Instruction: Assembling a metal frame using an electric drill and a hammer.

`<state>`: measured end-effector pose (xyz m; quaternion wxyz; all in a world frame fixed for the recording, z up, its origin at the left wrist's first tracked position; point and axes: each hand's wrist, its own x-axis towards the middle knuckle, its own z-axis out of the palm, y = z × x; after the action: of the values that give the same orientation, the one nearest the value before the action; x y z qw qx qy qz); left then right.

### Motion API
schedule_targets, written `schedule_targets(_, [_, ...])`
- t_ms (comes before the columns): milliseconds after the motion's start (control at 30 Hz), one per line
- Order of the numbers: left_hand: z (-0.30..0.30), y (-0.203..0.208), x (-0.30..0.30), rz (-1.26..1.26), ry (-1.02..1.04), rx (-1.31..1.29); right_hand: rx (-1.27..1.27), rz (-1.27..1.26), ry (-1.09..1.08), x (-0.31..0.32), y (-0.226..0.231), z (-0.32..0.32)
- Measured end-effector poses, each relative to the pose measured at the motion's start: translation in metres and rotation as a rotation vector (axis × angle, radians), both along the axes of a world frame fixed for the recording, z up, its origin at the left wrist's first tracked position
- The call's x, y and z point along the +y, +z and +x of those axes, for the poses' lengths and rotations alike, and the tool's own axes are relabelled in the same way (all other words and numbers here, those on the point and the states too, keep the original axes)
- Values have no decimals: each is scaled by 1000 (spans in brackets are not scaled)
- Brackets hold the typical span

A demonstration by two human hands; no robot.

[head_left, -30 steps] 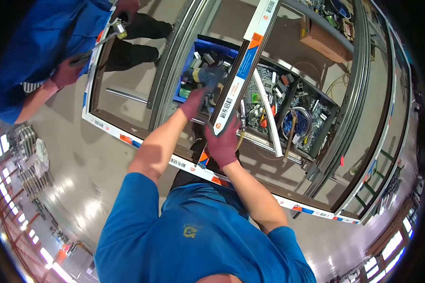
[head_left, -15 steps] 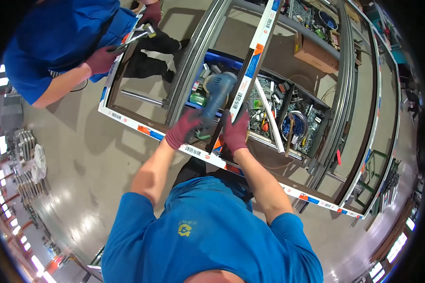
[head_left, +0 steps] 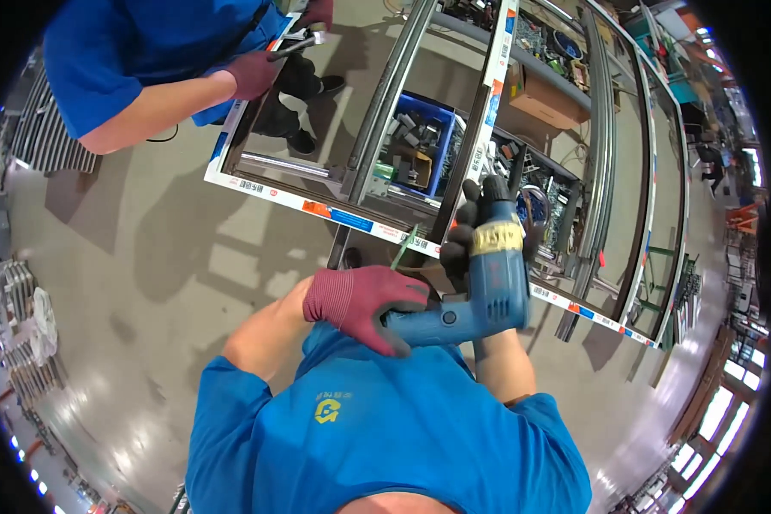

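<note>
A blue power drill (head_left: 499, 283) with a band of yellowish tape near its black chuck is close in front of my chest, chuck pointing away from me. My left hand (head_left: 364, 301), in a maroon glove with dark fingers, is closed round its handle. My right hand (head_left: 460, 233) cups the front of the drill from behind, fingers curled up on both sides; the drill hides its palm. A thin green strip (head_left: 407, 246) sticks up beyond my left hand. Just past both hands runs the near rail of a large metal frame (head_left: 338, 212) with printed tape.
Below the frame's bars are a blue bin (head_left: 445, 147) of small parts and a dark tray (head_left: 565, 184) of hardware. A cardboard box (head_left: 550, 98) sits farther back. At the far left, a co-worker's gloved hand (head_left: 253, 75) grips a hammer (head_left: 304, 41). Stacked metal profiles (head_left: 56, 128) stand leftward.
The drill has come back from over the frame toward my chest and turned. My right hand has left the frame's crossbar and taken hold of the drill's front.
</note>
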<state>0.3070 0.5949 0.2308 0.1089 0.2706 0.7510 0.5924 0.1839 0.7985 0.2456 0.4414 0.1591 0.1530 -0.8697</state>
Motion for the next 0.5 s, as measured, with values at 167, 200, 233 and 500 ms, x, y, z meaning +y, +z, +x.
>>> schedule_targets(167, [27,-9,4,-155,49,-28,17,-238,-78,16,-23,23])
schedule_targets(200, [26,-11,16,-122,198,-20,67,-158,-152,21,-32,23])
schedule_targets(233, [27,-12,26,-93,362,-12,124,-97,-177,22,-38,23])
schedule_targets(500, [15,-56,71,263,864,-84,339,228,-262,4,-56,23])
